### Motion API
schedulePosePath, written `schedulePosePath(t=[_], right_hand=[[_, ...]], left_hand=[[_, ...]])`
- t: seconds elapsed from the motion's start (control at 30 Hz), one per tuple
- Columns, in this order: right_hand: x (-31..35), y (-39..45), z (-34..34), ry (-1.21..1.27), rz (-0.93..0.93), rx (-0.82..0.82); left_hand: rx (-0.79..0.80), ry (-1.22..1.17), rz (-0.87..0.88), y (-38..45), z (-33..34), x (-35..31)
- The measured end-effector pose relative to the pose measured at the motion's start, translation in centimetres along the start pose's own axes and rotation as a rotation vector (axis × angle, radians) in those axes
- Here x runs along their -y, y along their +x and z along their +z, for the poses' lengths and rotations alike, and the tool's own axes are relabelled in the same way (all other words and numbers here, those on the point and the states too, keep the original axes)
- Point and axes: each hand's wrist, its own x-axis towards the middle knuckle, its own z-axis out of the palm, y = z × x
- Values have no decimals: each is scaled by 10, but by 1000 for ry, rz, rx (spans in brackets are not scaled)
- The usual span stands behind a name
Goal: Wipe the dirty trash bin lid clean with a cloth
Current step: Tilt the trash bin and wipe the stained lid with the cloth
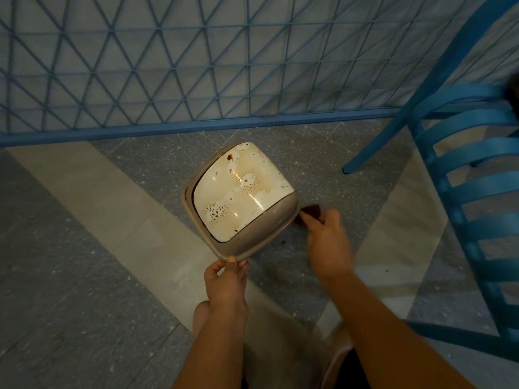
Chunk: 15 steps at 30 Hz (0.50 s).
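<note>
Most of the wiping looks left to do: the cream, glossy, rounded-square plastic flap of the beige trash bin lid (pixel 242 192) carries brown splatter in several patches, one near its far edge, one toward the middle right and a speckled cluster at the near left, with thin brown runs between them. No stretch of it reads as freshly wiped, so I judge the task barely begun.

The lid is held up above the grey speckled stone floor (pixel 70 276), tilted with its soiled face toward the camera. Its long axis runs from the near-left corner up toward the far right, and the far end points at the blue metal lattice fence (pixel 196 66).

The left hand (pixel 226 279) pinches the lid's near rim, thumb and fingers clamped on the edge. The right hand (pixel 325 237), blurred, grips a dark brown cloth (pixel 307 213) just beside the lid's right edge, apparently not on the flap yet. A blue slatted metal chair (pixel 463 192) stands to the right.
</note>
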Motion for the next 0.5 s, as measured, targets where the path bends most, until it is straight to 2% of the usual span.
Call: schedulePosePath(t=[0.1, 0.17, 0.3, 0.4, 0.43, 0.5], right_hand=[[22, -38, 13, 285, 148, -41], [29, -57, 15, 453, 182, -100], [44, -53, 1, 578, 19, -230], [62, -42, -3, 567, -61, -293], [67, -43, 0, 517, -144, -255], [73, -48, 14, 352, -385, -62]], left_hand=[[4, -25, -5, -2, 0, 1], [14, -45, -11, -2, -2, 3], [27, -50, -19, -2, -5, 4], [17, -10, -6, -2, -6, 3], [16, 4, 0, -1, -6, 3], [23, 30, 6, 1, -7, 2]])
